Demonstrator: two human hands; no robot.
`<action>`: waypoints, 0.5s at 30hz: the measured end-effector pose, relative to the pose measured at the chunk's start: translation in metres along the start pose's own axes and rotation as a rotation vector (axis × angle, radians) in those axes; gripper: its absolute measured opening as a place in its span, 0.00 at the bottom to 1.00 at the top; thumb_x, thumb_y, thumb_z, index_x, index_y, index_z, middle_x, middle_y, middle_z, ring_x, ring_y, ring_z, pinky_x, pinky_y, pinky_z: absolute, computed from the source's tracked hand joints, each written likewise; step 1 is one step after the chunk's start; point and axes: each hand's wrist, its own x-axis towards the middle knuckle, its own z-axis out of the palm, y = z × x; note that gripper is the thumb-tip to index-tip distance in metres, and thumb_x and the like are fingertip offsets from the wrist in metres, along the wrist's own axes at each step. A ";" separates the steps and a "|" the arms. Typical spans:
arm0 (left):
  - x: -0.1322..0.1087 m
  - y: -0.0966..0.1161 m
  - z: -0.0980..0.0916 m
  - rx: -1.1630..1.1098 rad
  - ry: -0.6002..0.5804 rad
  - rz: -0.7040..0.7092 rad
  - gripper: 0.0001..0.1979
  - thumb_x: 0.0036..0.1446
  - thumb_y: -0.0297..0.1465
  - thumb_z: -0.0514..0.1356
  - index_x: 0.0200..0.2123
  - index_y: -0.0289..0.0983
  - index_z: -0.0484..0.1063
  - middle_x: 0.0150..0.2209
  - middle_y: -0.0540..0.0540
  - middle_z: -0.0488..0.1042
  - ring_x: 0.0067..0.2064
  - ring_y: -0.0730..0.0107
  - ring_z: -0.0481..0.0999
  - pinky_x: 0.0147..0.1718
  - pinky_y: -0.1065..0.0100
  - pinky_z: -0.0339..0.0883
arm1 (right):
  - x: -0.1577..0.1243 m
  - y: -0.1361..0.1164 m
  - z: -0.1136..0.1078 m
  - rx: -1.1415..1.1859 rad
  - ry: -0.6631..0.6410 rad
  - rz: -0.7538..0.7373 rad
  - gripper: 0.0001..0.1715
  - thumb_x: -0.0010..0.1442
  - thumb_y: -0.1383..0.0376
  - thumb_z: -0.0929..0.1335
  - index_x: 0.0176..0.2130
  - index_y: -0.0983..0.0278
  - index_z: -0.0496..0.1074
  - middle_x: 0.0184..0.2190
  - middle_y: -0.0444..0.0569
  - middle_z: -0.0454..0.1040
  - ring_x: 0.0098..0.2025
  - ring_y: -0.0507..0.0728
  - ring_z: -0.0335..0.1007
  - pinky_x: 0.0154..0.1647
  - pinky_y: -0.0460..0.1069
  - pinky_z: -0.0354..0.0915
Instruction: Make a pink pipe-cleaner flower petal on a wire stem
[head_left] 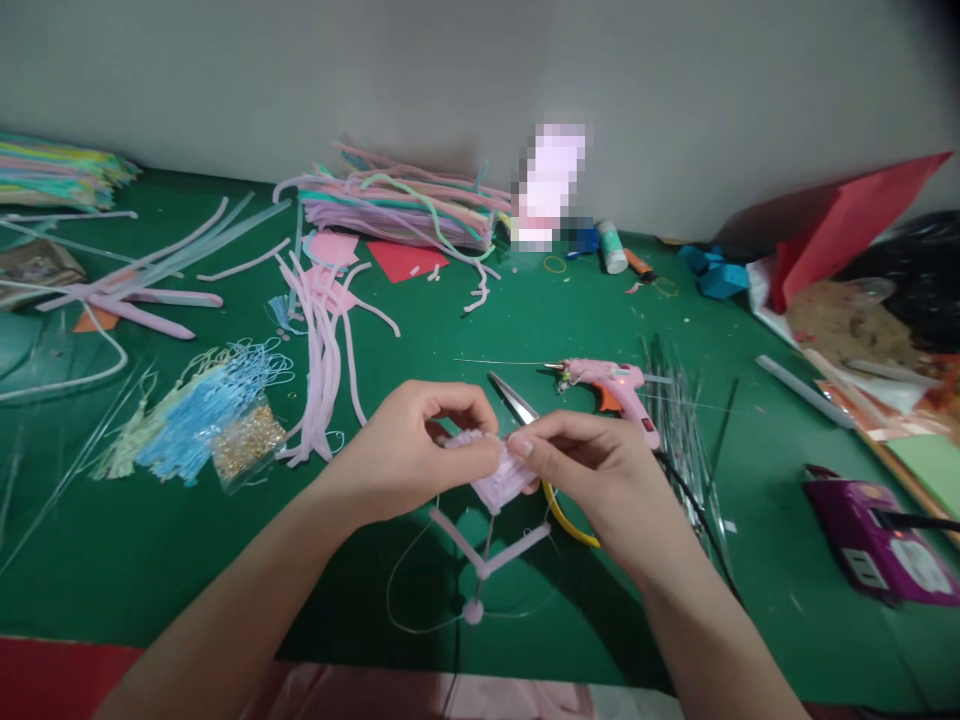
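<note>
Between my two hands is a small lilac pipe-cleaner piece [499,485], its lower end pointed. My left hand [420,440] pinches its left edge; the thumb and fingers of my right hand [585,460] close on its right edge. Below it a thin stem runs down through a V of lilac pipe cleaner [484,568] to a fuzzy lilac ball [472,612]. Fine clear thread loops around these parts. Scissors with a yellow handle [570,520] lie behind my right hand, blades pointing away. The palm sides of both hands are partly hidden.
A pink glue gun [607,380] with an orange trigger lies beyond my right hand, near thin wires [682,440]. Loose lilac pipe cleaners [319,370], blue tassels [206,420] and a bag of gold beads [247,442] are at left. A purple box [877,540] sits right.
</note>
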 end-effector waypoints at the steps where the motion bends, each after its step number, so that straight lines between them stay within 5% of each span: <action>1: 0.000 -0.001 -0.001 -0.002 -0.011 0.001 0.05 0.51 0.27 0.59 0.24 0.36 0.70 0.23 0.54 0.67 0.25 0.77 0.63 0.24 0.75 0.56 | 0.000 0.001 0.000 0.007 -0.001 0.005 0.09 0.50 0.57 0.75 0.26 0.60 0.78 0.20 0.43 0.74 0.23 0.51 0.68 0.25 0.46 0.66; 9: -0.005 -0.008 -0.007 -0.020 0.045 0.019 0.05 0.53 0.31 0.62 0.34 0.39 0.73 0.34 0.50 0.74 0.35 0.72 0.72 0.31 0.74 0.64 | -0.001 0.002 0.000 0.084 0.019 0.031 0.11 0.57 0.56 0.71 0.32 0.61 0.78 0.23 0.43 0.75 0.25 0.50 0.70 0.29 0.45 0.69; 15: -0.006 -0.010 -0.009 -0.046 0.087 0.043 0.02 0.55 0.30 0.60 0.31 0.38 0.73 0.31 0.52 0.74 0.32 0.75 0.72 0.31 0.76 0.64 | -0.004 0.001 -0.001 0.067 0.038 0.008 0.11 0.57 0.56 0.70 0.30 0.61 0.77 0.25 0.44 0.75 0.25 0.49 0.70 0.29 0.44 0.69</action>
